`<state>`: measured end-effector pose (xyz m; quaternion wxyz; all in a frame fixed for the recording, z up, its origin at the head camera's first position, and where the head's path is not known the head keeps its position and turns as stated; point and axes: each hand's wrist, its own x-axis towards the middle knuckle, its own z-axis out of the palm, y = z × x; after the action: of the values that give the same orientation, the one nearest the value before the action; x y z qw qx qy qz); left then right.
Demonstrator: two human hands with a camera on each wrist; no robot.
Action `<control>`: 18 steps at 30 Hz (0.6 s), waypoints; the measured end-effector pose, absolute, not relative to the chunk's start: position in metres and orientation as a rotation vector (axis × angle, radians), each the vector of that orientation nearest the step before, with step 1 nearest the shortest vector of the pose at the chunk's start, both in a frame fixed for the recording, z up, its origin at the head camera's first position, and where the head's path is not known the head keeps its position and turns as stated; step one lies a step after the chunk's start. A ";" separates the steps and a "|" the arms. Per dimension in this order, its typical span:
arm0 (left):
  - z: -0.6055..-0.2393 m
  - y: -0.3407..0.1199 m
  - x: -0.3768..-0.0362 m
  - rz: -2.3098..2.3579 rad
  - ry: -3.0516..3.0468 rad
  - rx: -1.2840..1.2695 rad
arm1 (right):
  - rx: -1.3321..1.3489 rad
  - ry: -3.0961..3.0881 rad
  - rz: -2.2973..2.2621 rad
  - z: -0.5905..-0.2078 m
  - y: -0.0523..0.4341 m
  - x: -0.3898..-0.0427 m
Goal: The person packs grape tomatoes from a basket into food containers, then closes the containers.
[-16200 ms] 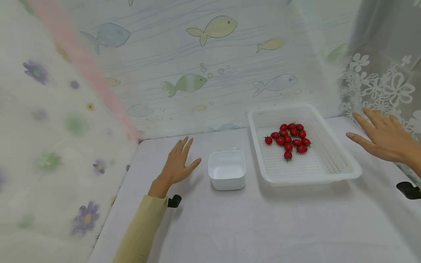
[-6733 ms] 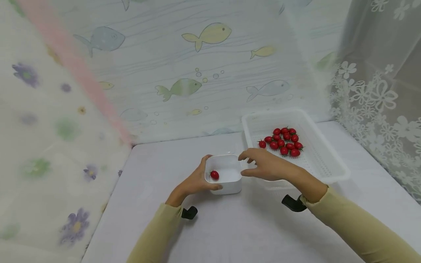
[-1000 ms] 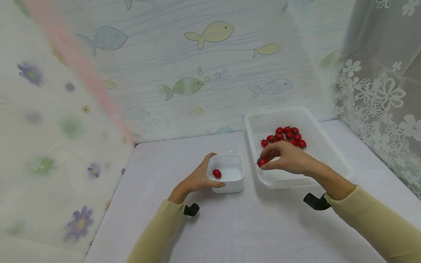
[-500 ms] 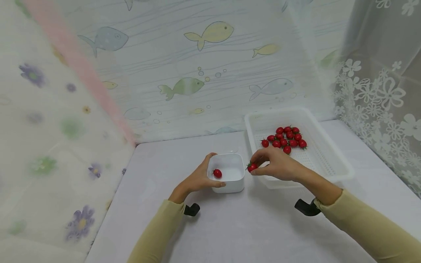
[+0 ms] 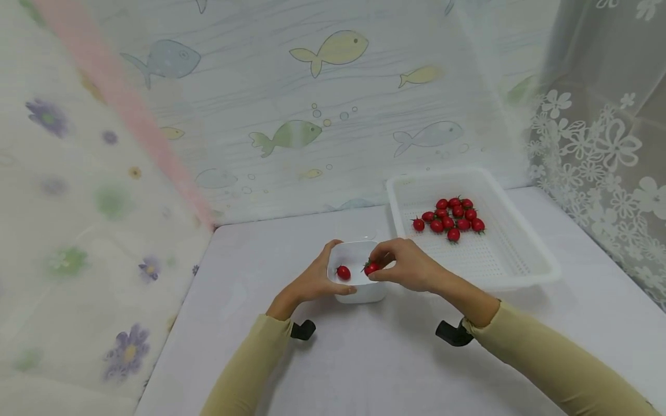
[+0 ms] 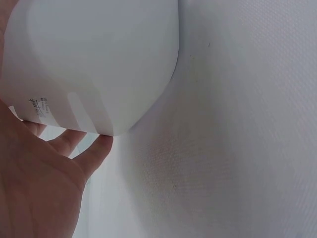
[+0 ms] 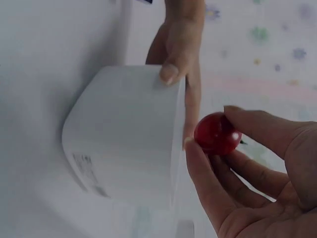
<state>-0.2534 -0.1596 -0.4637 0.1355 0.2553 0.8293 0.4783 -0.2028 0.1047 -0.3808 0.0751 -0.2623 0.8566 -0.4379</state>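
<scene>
- My right hand (image 5: 408,270) has its fingers (image 7: 257,126) curled, pinching a small round red cherry tomato (image 5: 371,267) between thumb and fingertips; the right wrist view shows it plainly, with a bit of green stem poking out behind.
- I see that tomato held just over the open top of the small square white plastic bowl (image 5: 359,289), near its right edge.
- My left hand (image 5: 312,281) grips the same bowl from the left, thumb curled over the near rim and fingers round the far side; the left wrist view shows fingertips under the bowl's rounded corner.
- Inside the bowl lies a second red cherry tomato (image 5: 343,273), toward the left wall.
- The bowl stands on the white cloth-covered worktop (image 5: 364,358), just left of the shallow white perforated plastic tray (image 5: 520,254).
- The tray holds a cluster of red cherry tomatoes (image 5: 451,216) in its far half; the near half shows bare perforated floor.
- The right side of the bowl is covered by my right hand in the head view, so I cannot see its floor there.
- The left wrist view is mostly the bowl's outer wall and the cloth; there is small print on the wall that I cannot read.
- Both yellowish sleeves (image 5: 551,364) run out of the frame at the bottom.
</scene>
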 end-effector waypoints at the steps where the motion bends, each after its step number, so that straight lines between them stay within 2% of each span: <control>1: -0.463 -0.160 -0.253 1.391 2.396 0.742 | -0.794 2.576 -1.315 -0.382 0.101 -0.203; 18: -0.463 -0.162 -0.253 1.365 2.392 0.732 | -0.796 2.680 -1.326 -0.408 0.042 -0.217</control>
<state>-0.2531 -0.1618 -0.4628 0.1456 0.2542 0.8305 0.4738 -0.2168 0.0417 -0.4077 0.0237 -0.2570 0.8660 -0.4283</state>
